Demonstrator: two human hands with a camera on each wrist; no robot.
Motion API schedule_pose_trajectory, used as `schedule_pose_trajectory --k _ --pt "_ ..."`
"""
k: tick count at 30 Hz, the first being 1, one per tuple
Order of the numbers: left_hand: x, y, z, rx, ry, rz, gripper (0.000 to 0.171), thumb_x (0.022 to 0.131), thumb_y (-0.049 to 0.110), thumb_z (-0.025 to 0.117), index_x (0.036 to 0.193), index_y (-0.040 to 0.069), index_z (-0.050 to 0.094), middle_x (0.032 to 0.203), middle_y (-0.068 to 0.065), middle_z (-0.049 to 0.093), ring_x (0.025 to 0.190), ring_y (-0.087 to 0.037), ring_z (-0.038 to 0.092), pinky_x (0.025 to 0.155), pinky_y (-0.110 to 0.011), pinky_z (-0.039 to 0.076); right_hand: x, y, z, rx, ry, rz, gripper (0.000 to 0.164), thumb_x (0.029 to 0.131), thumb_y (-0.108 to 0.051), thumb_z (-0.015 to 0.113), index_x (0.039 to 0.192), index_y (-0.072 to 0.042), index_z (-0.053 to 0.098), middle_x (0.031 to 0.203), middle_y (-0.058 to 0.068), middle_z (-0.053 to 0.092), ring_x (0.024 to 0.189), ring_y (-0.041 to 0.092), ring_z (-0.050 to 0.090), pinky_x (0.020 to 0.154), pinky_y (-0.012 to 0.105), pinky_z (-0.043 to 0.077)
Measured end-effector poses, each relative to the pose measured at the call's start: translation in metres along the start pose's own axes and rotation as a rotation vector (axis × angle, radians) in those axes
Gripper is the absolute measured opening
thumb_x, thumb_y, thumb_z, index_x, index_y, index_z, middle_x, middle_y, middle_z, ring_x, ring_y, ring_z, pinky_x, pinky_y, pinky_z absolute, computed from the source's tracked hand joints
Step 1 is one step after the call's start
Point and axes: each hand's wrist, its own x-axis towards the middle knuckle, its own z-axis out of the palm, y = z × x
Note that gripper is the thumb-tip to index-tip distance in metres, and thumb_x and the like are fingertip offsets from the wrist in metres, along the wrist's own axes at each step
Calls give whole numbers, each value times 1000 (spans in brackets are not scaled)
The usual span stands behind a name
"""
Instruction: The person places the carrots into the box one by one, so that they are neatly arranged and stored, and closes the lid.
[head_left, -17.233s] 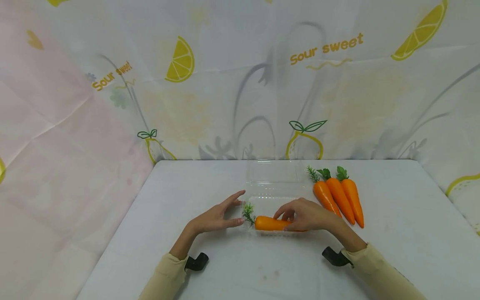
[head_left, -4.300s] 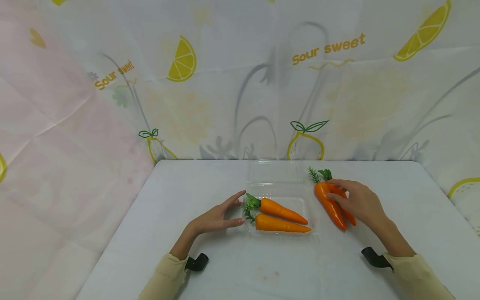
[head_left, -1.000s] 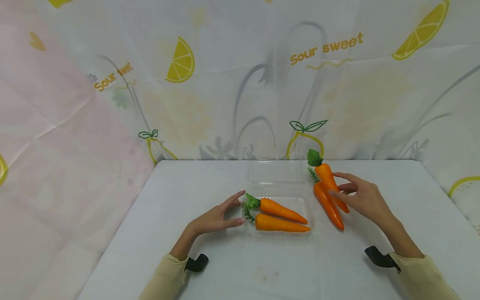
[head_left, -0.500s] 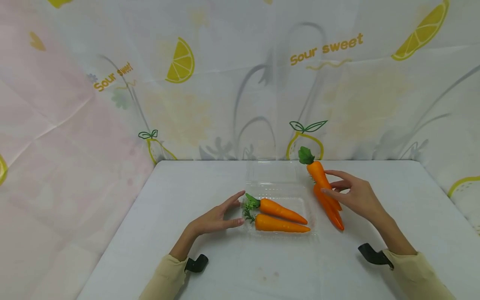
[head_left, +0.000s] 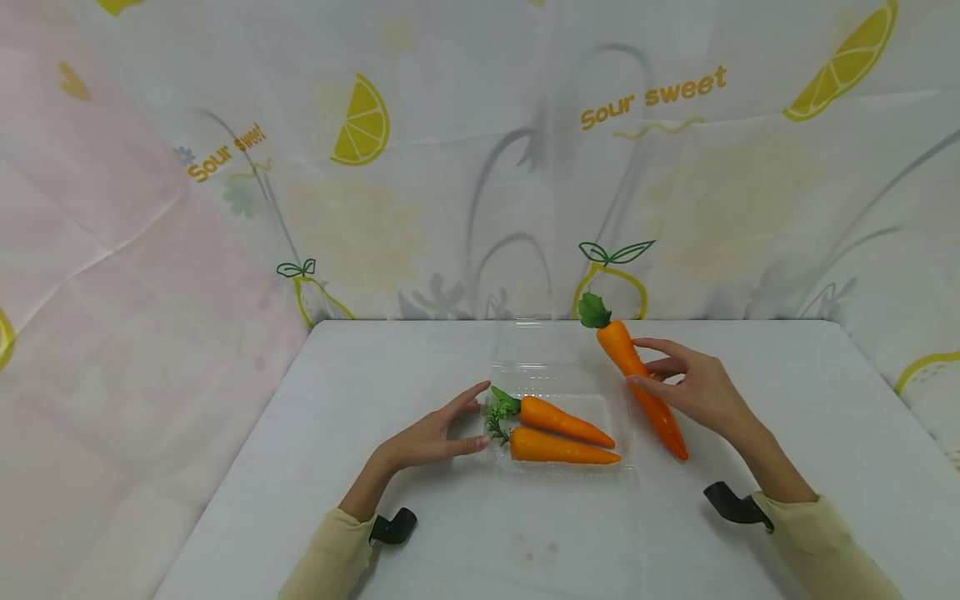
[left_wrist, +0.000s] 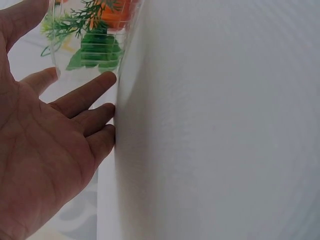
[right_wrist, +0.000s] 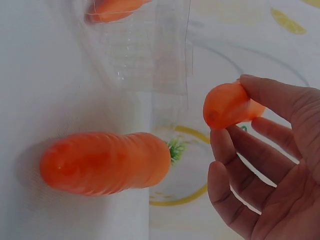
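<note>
Between thumb and fingers, my right hand (head_left: 693, 385) pinches a carrot (head_left: 618, 346) with a leafy green top; the right wrist view shows this carrot (right_wrist: 225, 106) lifted off the table. Below it, another carrot (head_left: 666, 429) lies on the table, its upper part hidden by the held one. Two carrots, an upper one (head_left: 562, 419) and a lower one (head_left: 558, 447), lie side by side in the clear plastic box (head_left: 630, 454), tops to the left. With fingers spread, my left hand (head_left: 427, 433) rests at the box's left side, thumb and fingertip at its edge.
The box's clear lid (head_left: 551, 342) lies folded back toward the rear of the white table (head_left: 405, 358). Behind the table hangs a printed cloth (head_left: 465, 167) with lemon drawings.
Over the last second my right hand has carried the leafy-topped carrot leftward, across the one on the table. My left hand has stayed by the box. Earlier, a second carrot came into the box.
</note>
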Motion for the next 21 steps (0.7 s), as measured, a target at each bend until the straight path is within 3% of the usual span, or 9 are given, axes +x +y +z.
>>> schedule_pose_trajectory --k 11,21 --pt "-1 2 -1 0 2 4 83 92 49 65 158 34 16 151 -7 42 141 -25 34 111 -60 24 5 -9 6 30 -42 15 59 88 -34 77 138 -11 56 109 16 71 96 32 67 69 32 53" --pt "-1 1 0 -6 2 -5 83 91 50 65 157 39 17 150 -5 42 141 -23 34 111 -59 24 10 -16 17 88 -68 -31 56 86 -31 79 135 -12 60 104 11 73 95 28 69 72 33 54"
